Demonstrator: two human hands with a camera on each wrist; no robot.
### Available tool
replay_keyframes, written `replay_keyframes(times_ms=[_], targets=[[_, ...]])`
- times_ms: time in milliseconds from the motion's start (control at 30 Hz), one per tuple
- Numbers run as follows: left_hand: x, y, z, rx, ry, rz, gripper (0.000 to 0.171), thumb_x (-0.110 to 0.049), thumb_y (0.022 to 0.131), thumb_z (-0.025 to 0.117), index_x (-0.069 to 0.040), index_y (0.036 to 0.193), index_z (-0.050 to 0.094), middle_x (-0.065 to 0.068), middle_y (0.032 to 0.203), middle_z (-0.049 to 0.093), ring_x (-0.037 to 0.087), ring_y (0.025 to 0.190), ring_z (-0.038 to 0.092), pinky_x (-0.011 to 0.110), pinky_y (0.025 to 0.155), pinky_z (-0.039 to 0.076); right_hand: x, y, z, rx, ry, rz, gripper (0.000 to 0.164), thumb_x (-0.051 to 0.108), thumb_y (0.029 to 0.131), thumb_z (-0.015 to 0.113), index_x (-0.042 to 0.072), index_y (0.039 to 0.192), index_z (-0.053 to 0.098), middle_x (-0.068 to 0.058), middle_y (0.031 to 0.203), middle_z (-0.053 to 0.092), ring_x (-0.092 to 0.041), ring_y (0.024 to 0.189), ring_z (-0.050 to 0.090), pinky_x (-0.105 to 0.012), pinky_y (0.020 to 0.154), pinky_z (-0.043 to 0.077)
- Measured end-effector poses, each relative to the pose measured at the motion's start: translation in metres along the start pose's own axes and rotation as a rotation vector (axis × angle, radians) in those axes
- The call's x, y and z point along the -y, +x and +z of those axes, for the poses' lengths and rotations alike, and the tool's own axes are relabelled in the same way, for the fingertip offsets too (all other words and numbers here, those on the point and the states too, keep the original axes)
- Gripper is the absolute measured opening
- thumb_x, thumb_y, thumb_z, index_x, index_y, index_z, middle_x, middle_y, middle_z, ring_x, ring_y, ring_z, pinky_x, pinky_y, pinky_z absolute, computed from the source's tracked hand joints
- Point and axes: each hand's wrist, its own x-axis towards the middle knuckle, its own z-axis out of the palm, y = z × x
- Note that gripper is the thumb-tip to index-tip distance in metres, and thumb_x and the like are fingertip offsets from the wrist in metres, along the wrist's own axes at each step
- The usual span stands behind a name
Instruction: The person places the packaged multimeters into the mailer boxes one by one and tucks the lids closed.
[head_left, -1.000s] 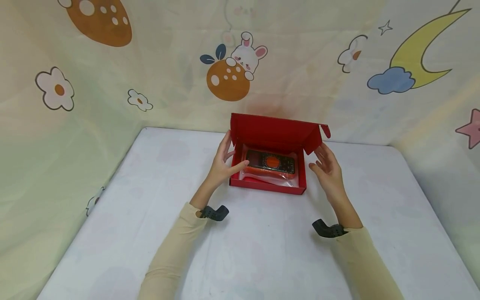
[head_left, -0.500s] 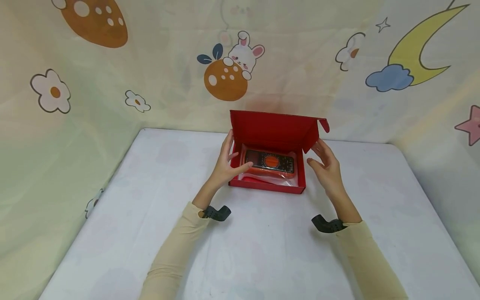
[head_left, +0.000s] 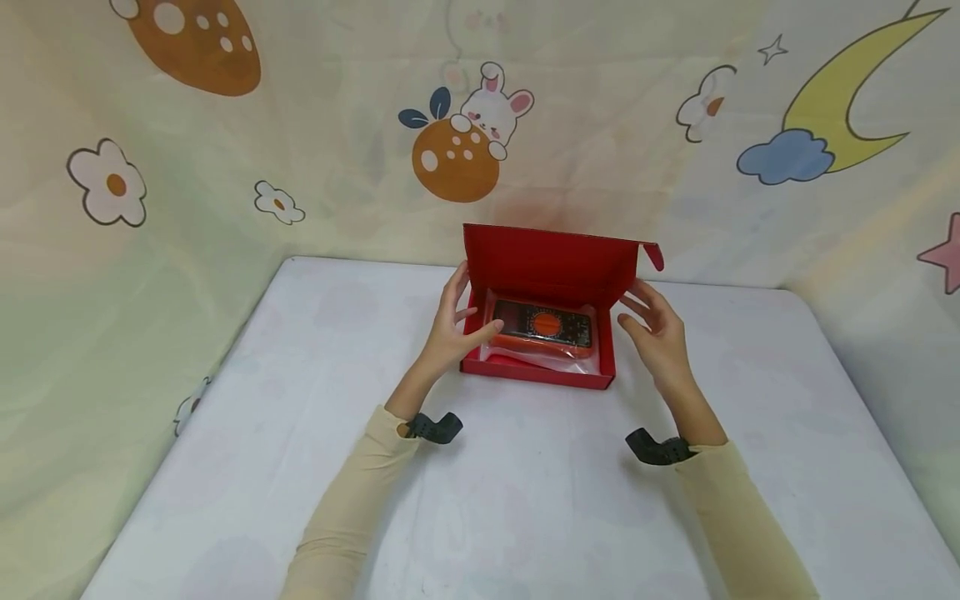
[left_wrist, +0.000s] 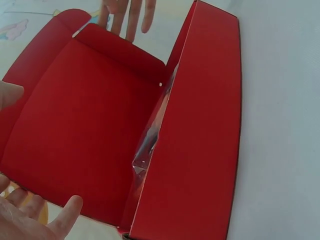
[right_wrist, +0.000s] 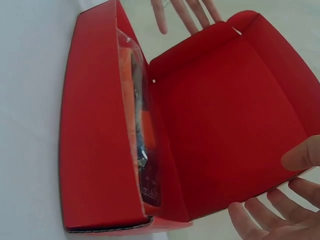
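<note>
Well back, the head camera looks forward and down over the table [head_left: 525, 508]. Close in, the left wrist camera [head_left: 437, 428] and right wrist camera [head_left: 656, 448] face across the red box [left_wrist: 200, 130] from opposite ends, sharing its raised lid [right_wrist: 230, 110] and front wall [right_wrist: 95, 130].

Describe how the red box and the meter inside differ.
The red box stands open, lid raised; the meter lies face up within, in clear plastic. The box is larger than the meter. The box is plain red inside; the meter, orange and black. Both are oblong.
</note>
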Motion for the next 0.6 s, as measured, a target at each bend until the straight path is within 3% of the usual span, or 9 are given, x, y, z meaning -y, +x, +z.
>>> replay_keyframes(times_ms=[233,600], targets=[[-0.026,-0.01,-0.004,0.005,-0.061,0.006,0.083,0.0,0.085,0.067,0.004,0.151,0.017,0.021,0.159,0.02,0.039,0.146,0.02,0.064,0.105,0.036,-0.003,-0.004,-0.001,-0.001,0.033,0.008,0.051,0.007,0.098,0.054,0.008,0.147,0.039,-0.015,0.148,0.044,-0.034,0.131,0.048,-0.014,0.088,0.049],[-0.02,-0.019,-0.011,-0.008,-0.152,-0.064,0.07,0.001,0.089,0.062,0.006,0.147,0.023,0.022,0.156,0.026,0.037,0.144,0.027,0.06,0.106,0.038,-0.015,-0.013,0.001,-0.031,0.025,0.062,0.056,0.011,0.097,0.059,0.012,0.148,0.037,-0.012,0.149,0.044,-0.032,0.131,0.049,-0.017,0.091,0.049]])
